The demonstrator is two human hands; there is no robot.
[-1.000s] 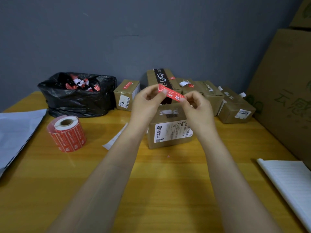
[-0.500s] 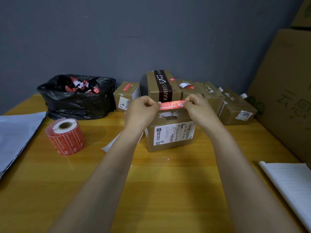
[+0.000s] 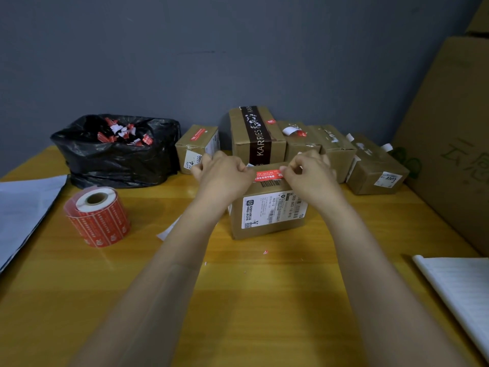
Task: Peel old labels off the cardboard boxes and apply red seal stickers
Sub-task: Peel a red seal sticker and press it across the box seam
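Note:
A cardboard box (image 3: 267,231) with a white shipping label on its front stands mid-table. A red seal sticker (image 3: 267,175) lies stretched flat over the box's top, just above a barcode. My left hand (image 3: 222,174) pinches the sticker's left end and my right hand (image 3: 309,172) pinches its right end. A roll of red seal stickers (image 3: 99,217) stands on the table to the left.
A black bag (image 3: 119,154) with red and white scraps sits at the back left. Several more cardboard boxes (image 3: 255,136) line the wall. A large carton (image 3: 449,144) stands at right, white paper (image 3: 460,290) at front right, a grey sheet (image 3: 23,207) at left.
Both hands brought the red sticker down from mid-air, turned it level and lowered it onto the top of the box.

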